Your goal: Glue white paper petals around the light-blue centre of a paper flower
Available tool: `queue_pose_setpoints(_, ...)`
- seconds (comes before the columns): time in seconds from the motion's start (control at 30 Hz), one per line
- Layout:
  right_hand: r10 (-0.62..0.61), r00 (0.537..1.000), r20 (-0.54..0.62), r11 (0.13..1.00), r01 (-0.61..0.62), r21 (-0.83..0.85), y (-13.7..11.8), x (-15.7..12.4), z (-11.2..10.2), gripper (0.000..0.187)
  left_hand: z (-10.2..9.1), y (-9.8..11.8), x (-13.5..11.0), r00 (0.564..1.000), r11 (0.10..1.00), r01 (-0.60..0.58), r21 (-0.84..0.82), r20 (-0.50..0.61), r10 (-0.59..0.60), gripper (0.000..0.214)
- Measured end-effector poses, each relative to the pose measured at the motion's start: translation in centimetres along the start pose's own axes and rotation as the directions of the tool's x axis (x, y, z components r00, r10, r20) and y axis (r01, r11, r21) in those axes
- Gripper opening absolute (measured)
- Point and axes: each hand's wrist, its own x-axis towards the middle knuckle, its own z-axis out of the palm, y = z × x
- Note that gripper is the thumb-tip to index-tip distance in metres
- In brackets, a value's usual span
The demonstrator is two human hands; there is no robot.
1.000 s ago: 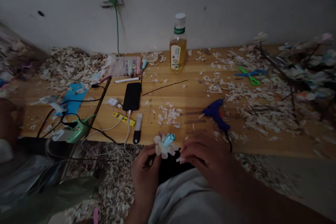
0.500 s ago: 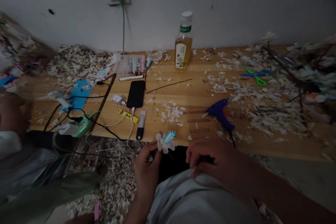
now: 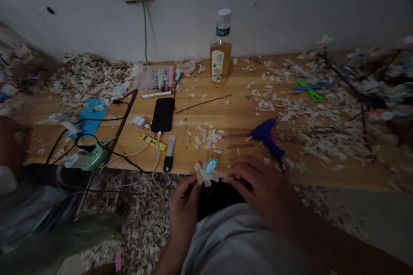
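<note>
My left hand (image 3: 183, 203) is closed around the stem of a small paper flower (image 3: 206, 172) with white petals and a light blue rolled centre, held just in front of the wooden table's near edge (image 3: 180, 171). My right hand (image 3: 254, 187) sits right beside the flower, fingers curled together near its petals; whatever it pinches is hidden. A blue glue gun (image 3: 266, 137) lies on the table just beyond my right hand. A small pile of white petals (image 3: 208, 138) lies beyond the flower.
A black phone (image 3: 162, 114), marker (image 3: 169, 158), pen (image 3: 156, 94), clear pencil case (image 3: 154, 78), tea bottle (image 3: 220, 53), thin wire (image 3: 203, 104) and green-blue scissors (image 3: 309, 89) lie among paper scraps. Cables and a green power strip (image 3: 92, 157) are left. Another person's arm (image 3: 9, 150) is at far left.
My right hand dropped toward my lap, then rose back up beside the flower. The left hand kept the flower steady. The camera view shifted slightly.
</note>
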Motion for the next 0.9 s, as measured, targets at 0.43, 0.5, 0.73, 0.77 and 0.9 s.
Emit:
queue_pose_setpoints(0.43,-0.011,1.000,0.011,0.993,0.010,0.117,-0.2,0.1,-0.1,0.011,0.5,0.2,0.0,0.995,0.989,-0.100,0.106,0.038,0.097,0.015)
queue_pose_setpoints(0.5,0.075,0.994,0.077,0.975,-0.089,0.203,0.0,0.5,-0.4,0.014,0.6,0.2,0.1,0.997,0.994,-0.073,0.081,0.039,0.070,0.015)
queue_pose_setpoints(0.73,0.396,0.899,0.188,0.849,-0.436,0.297,2.9,2.7,-0.6,0.020,1.3,0.6,0.8,0.998,0.997,0.064,-0.039,0.021,-0.064,0.017)
queue_pose_setpoints(0.77,0.426,0.892,0.153,0.851,-0.452,0.267,3.5,2.8,-0.6,0.020,1.1,0.5,1.0,0.996,0.995,0.088,-0.046,0.016,-0.087,0.019)
queue_pose_setpoints(0.9,0.428,0.904,-0.007,0.895,-0.422,0.141,5.4,2.3,-0.9,0.014,-0.6,-0.3,1.9,0.982,0.988,0.146,-0.041,-0.118,-0.150,0.025)
